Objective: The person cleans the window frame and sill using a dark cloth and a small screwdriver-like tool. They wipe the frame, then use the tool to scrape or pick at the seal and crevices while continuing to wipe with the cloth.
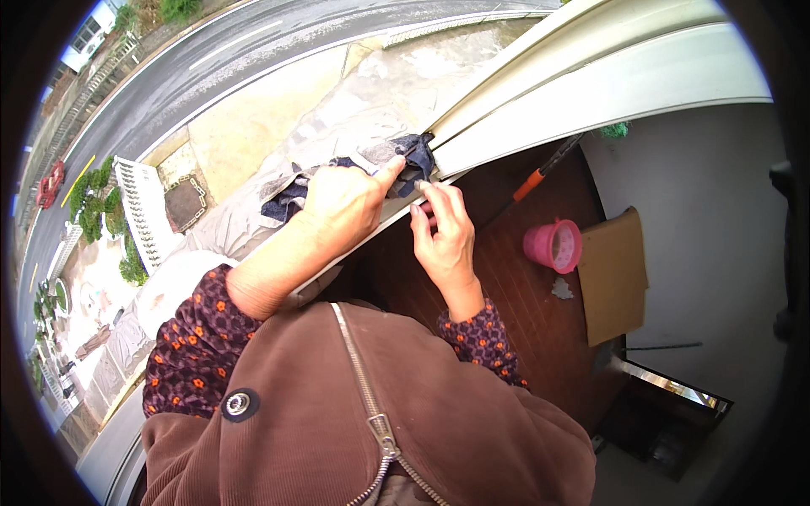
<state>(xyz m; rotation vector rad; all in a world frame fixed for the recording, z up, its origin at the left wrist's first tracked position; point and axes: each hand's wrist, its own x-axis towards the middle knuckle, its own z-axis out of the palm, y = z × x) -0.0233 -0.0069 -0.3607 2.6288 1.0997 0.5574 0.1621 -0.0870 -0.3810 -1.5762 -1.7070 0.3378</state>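
Note:
A crumpled cloth in dark blue and grey lies along the sill of a window, bunched up against the foot of the white window frame. My left hand presses on the cloth from above, its index finger stretched towards the frame's corner. On the room side of the sill, my right hand has its fingers bent, with the fingertips at a light-coloured end or edge by the cloth. Whether those fingertips pinch it is too small to tell.
Inside, a pink bucket, a cardboard sheet and a pole with an orange section are near the wall over a reddish-brown floor. Outside, far below, are a road, a white balustrade and a red vehicle.

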